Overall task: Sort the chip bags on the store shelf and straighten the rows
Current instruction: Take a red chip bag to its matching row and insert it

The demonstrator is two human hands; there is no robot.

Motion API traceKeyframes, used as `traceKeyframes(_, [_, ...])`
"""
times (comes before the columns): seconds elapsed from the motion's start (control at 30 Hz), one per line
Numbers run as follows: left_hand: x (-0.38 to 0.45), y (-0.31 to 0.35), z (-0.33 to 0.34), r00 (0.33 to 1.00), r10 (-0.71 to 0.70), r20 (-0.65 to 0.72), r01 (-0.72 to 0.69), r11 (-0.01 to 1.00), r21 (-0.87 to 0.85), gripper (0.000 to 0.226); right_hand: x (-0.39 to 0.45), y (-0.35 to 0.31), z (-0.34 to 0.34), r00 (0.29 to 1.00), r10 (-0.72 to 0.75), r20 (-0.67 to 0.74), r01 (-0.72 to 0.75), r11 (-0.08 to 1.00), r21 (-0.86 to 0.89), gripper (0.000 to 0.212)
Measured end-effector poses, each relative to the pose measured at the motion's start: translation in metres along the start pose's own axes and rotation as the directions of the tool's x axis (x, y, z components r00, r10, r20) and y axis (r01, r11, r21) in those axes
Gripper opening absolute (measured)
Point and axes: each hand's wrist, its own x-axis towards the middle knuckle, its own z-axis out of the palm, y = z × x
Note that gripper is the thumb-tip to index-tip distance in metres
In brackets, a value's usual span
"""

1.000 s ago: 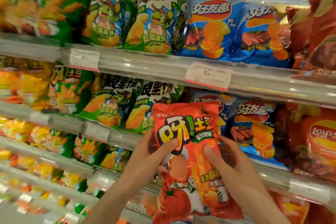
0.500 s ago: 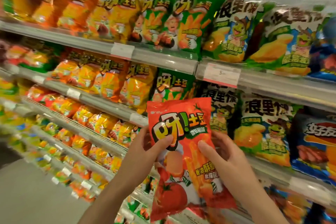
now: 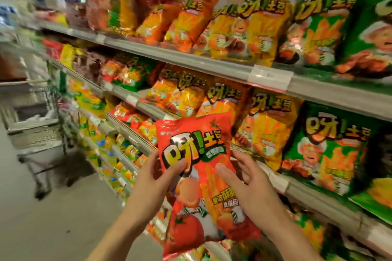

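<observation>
You have the red bag (image 3: 197, 178) upright in front of the shelves, your left hand (image 3: 152, 178) and right hand (image 3: 250, 188) each closed on a side edge with a thumb across the front. Find the row that matches its red tomato print; the bags just behind are orange (image 3: 214, 101) and green (image 3: 331, 146). Keep your grip light and slide it in label-forward, flush with its neighbours.
</observation>
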Motion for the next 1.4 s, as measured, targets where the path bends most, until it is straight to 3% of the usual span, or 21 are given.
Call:
traceKeyframes(0.27, [0.135,-0.017,-0.089,0.997,0.027,-0.07,-0.024,0.999,0.041,0.045,0.145,0.002,0.097,0.998,-0.028,0.054,0.026,0.999,0.036,0.086])
traceKeyframes(0.5, [0.252,-0.017,-0.166,0.997,0.036,-0.069,-0.032,0.998,0.053,0.04,0.266,-0.021,0.179,0.994,-0.021,0.103,0.025,0.999,-0.032,0.099])
traceKeyframes(0.67, [0.328,-0.023,-0.213,0.999,0.04,-0.032,-0.039,0.998,0.05,0.04,0.333,-0.029,0.23,0.998,-0.005,0.068,0.012,0.995,-0.099,0.094])
traceKeyframes(0.87, [0.433,-0.038,-0.267,0.991,0.063,0.116,-0.072,0.995,0.071,0.049,0.4,-0.031,0.291,0.997,0.014,-0.07,-0.021,0.994,-0.11,0.093])
traceKeyframes(0.93, [0.47,-0.043,-0.278,0.98,0.067,0.185,-0.082,0.994,0.076,0.048,0.421,-0.036,0.311,0.99,0.019,-0.137,-0.033,0.995,-0.097,0.084])
traceKeyframes(1.0, [0.504,-0.043,-0.285,0.969,0.056,0.242,-0.08,0.993,0.091,0.048,0.44,-0.042,0.327,0.972,0.058,-0.229,-0.086,0.99,-0.114,0.072])
traceKeyframes(1.07, [0.535,-0.042,-0.288,0.956,0.074,0.284,-0.107,0.989,0.103,0.045,0.46,-0.049,0.339,0.944,0.076,-0.322,-0.127,0.982,-0.14,0.076])
traceKeyframes(1.13, [0.562,-0.043,-0.29,0.943,0.091,0.32,-0.141,0.98,0.137,0.059,0.478,-0.054,0.347,0.913,0.077,-0.402,-0.148,0.978,-0.149,0.079])
traceKeyframes(1.33, [0.588,-0.045,-0.304,0.874,0.224,0.431,-0.352,0.904,0.244,0.082,0.512,-0.079,0.358,0.801,0.079,-0.594,-0.193,0.972,-0.131,0.041])
traceKeyframes(1.4, [0.592,-0.048,-0.31,0.826,0.279,0.489,-0.453,0.845,0.284,0.077,0.518,-0.084,0.358,0.767,0.096,-0.635,-0.216,0.97,-0.115,0.029])
